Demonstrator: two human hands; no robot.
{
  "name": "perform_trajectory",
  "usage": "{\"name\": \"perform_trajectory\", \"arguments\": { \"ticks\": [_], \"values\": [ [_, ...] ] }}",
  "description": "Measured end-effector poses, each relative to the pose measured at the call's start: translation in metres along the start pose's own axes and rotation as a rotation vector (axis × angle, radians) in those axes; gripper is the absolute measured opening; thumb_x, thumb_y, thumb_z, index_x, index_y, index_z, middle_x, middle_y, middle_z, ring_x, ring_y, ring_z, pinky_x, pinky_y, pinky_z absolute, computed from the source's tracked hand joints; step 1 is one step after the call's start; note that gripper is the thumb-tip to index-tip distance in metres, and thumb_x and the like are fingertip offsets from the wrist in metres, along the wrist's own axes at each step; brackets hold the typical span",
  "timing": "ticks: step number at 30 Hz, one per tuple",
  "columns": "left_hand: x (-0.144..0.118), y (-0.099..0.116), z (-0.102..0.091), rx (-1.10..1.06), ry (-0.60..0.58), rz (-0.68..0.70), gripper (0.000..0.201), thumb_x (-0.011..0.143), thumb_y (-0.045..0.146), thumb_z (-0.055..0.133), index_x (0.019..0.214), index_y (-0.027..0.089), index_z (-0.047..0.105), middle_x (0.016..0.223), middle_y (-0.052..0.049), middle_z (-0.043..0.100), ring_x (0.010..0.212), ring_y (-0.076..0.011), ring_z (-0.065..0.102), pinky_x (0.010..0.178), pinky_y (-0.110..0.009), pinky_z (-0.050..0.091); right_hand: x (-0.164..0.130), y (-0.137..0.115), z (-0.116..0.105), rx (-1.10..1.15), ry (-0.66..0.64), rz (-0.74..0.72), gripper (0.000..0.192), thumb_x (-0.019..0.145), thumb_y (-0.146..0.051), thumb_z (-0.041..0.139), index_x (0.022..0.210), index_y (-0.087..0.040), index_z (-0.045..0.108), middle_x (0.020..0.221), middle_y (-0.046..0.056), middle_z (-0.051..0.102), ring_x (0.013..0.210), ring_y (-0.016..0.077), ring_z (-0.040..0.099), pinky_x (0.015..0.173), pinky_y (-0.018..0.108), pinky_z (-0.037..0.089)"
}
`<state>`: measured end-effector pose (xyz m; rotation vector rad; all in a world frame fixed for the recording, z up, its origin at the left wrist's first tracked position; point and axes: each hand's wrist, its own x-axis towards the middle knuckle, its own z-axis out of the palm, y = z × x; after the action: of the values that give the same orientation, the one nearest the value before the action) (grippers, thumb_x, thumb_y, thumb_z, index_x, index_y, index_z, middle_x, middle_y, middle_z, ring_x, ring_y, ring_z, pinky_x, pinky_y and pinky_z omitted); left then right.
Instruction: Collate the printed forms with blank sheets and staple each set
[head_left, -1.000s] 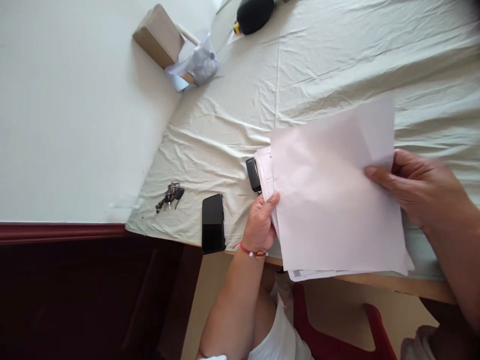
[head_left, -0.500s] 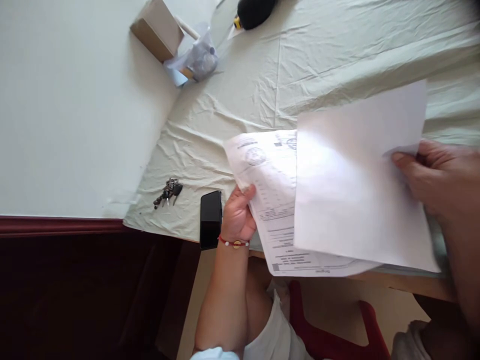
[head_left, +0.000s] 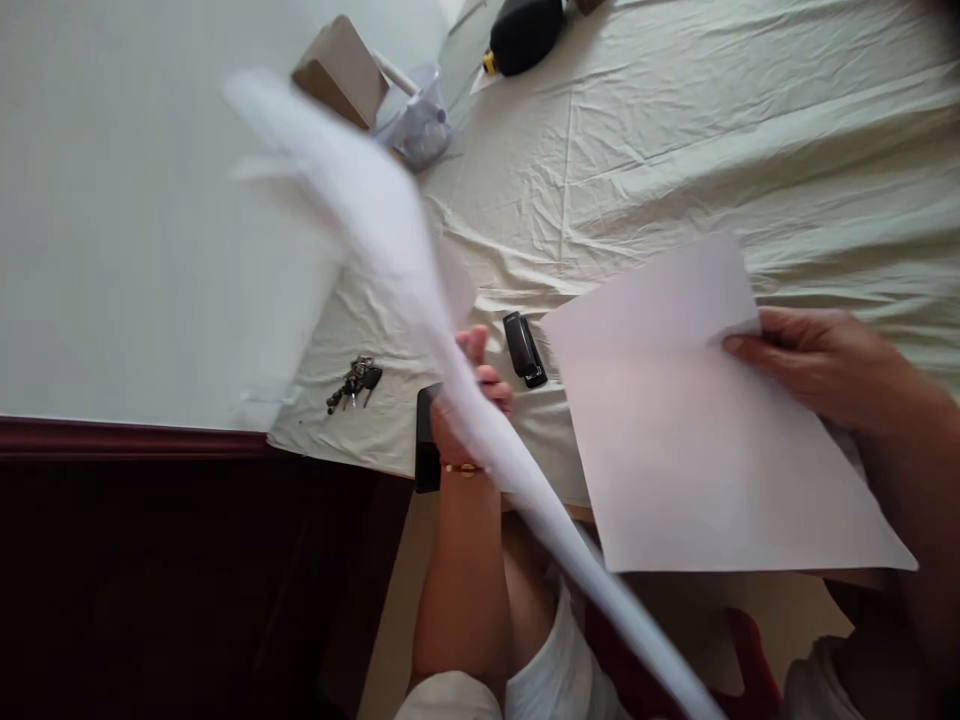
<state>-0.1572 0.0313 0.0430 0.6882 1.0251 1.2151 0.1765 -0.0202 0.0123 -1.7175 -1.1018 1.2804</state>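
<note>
Blank-faced white paper [head_left: 675, 430] is pinched at its right edge between the thumb and fingers of my right hand [head_left: 825, 365]. My left hand [head_left: 480, 400], with a red bracelet at the wrist, grips other sheets of paper [head_left: 405, 270], which are turned nearly edge-on and blurred by motion. Their printed side is out of sight. Between the two hands a black stapler [head_left: 524, 349] lies on the cloth. A dark phone [head_left: 427, 440] sits under and beside my left hand, partly covered by it.
A bunch of keys [head_left: 355, 382] rests on the cloth-covered table [head_left: 637, 170] at left. Toward the back stand a brown box [head_left: 343, 75], a clear plastic bag [head_left: 424, 120] and a black rounded object [head_left: 525, 35]. A wall [head_left: 150, 250] borders the left side; a red chair [head_left: 742, 650] is below.
My left hand has swung its printed sheets up and over, away from the paper in my right hand. The two stacks are now apart, and the stapler has come into sight.
</note>
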Motion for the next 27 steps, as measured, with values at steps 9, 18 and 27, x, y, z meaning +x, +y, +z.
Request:
{"name": "perform_trajectory", "arguments": {
  "ticks": [9, 18, 27],
  "values": [
    [-0.006, -0.075, 0.046, 0.133, -0.079, -0.173, 0.028, 0.080, 0.020, 0.071, 0.106, 0.018, 0.064, 0.102, -0.006, 0.079, 0.116, -0.0284, 0.071, 0.106, -0.045, 0.053, -0.009, -0.005, 0.018, 0.290, -0.113, 0.161, 0.044, 0.049, -0.029, 0.089, 0.091, -0.022, 0.078, 0.092, 0.005, 0.078, 0.079, 0.0274, 0.075, 0.060, 0.031, 0.060],
    [-0.004, -0.077, 0.056, 0.223, 0.124, -0.194, 0.028, 0.079, 0.009, 0.059, 0.105, 0.020, 0.052, 0.076, -0.001, 0.071, 0.101, -0.0256, 0.075, 0.095, -0.043, 0.057, -0.009, -0.007, 0.001, 0.306, -0.140, 0.235, 0.060, 0.047, -0.029, 0.091, 0.106, -0.025, 0.078, 0.087, 0.006, 0.078, 0.069, 0.0249, 0.074, 0.053, 0.029, 0.059],
    [-0.007, -0.081, 0.056, 0.199, 0.116, -0.181, 0.027, 0.080, 0.008, 0.057, 0.103, 0.021, 0.050, 0.088, -0.003, 0.073, 0.106, -0.0240, 0.073, 0.099, -0.042, 0.055, 0.002, 0.001, 0.003, 0.503, 0.146, 0.253, 0.044, 0.070, -0.053, 0.086, 0.097, -0.020, 0.074, 0.084, 0.008, 0.076, 0.061, 0.0188, 0.068, 0.050, 0.028, 0.057]
  ]
}}
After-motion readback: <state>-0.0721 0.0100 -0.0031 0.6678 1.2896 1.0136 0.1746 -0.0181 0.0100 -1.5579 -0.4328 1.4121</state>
